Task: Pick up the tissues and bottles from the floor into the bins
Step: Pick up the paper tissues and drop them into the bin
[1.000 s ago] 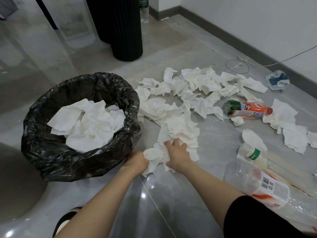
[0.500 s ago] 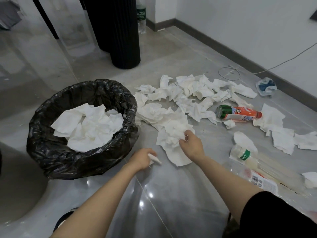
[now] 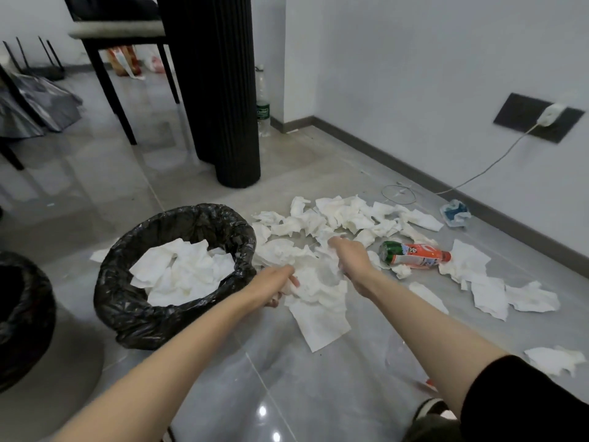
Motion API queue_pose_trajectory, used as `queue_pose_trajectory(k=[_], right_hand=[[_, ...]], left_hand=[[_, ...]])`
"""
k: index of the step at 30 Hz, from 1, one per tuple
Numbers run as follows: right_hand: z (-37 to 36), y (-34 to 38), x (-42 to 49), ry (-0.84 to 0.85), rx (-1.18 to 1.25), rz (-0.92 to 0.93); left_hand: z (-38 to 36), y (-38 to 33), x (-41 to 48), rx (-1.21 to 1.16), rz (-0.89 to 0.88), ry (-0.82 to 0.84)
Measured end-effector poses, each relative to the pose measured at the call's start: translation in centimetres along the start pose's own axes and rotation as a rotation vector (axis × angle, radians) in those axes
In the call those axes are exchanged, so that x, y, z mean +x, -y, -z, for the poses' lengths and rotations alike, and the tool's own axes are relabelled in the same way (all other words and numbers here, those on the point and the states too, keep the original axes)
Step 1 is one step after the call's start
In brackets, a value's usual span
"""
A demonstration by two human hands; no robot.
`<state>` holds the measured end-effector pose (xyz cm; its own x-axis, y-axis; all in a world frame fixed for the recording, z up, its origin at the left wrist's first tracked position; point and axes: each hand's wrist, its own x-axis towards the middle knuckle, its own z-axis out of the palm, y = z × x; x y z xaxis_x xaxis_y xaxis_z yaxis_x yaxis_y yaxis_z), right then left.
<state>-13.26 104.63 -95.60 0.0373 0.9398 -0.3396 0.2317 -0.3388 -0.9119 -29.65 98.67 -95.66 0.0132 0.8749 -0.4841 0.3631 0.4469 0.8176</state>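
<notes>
We are seeing a fluted black column (image 3: 223, 106) standing near the floor's (image 3: 318, 393) far edge, a chair (image 3: 118, 33) to its left. A white cable (image 3: 497, 157) is hanging from a wall charger (image 3: 551, 113) toward the floor's right edge.

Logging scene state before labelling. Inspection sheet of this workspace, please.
Surface: floor, glossy grey tile, littered.
Job's things: tissues scattered right of the bin, which holds more; bottle lying among them; second bin partly seen at the left edge.
Clutter: blue-white wrapper near the skirting; clear bottle upright beside the pillar.
Grippers: left hand grips tissues beside the bin; right hand on the pile, grip blurred.
Cables: white cable runs from the plug down to a loop on the floor near the tissues.
Surroundings: chair, white wall.
</notes>
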Motion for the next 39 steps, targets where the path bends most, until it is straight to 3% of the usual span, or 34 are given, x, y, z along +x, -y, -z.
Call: queue_pose_trajectory(k=[7,14,20,23,27,29,33,35,39], right_hand=[[-2.3,3.5,-1.4,0.056,-0.064,0.115],[-7.2,6.1,-4.5,0.026,-0.203,0.296],[-13.1,6.9,-4.8,-0.034,-0.127,0.322],[-15.5,7.0,-4.5,-0.039,-0.084,0.264],[-18.3,7.1,-4.1,0.243,0.183,-0.034],[-19.4,6.7,-3.7,0.284,0.131,-0.067],[-20.2,5.8,-3.8,0.397,-0.213,0.086],[-20.0,5.5,-3.8,0.333,-0.326,0.222],[-18.7,5.3,-3.7,0.159,-0.270,0.324]], left_hand=[[5.0,-1.5,-2.2,0.107,-0.202,-0.217],[11.6,1.2,-3.8,-0.103,-0.125,-0.366],[14.4,3.9,-3.7,-0.196,-0.022,-0.434],[15.4,4.7,-3.5,-0.230,0.001,-0.456],[16.1,5.6,-2.8,-0.224,0.016,-0.507],[16.4,6.0,-2.5,-0.186,0.033,-0.527],[16.5,6.5,-2.1,-0.097,0.030,-0.486],[16.6,6.4,-1.9,-0.056,-0.017,-0.528],[16.1,5.5,-2.0,-0.010,-0.096,-0.554]])
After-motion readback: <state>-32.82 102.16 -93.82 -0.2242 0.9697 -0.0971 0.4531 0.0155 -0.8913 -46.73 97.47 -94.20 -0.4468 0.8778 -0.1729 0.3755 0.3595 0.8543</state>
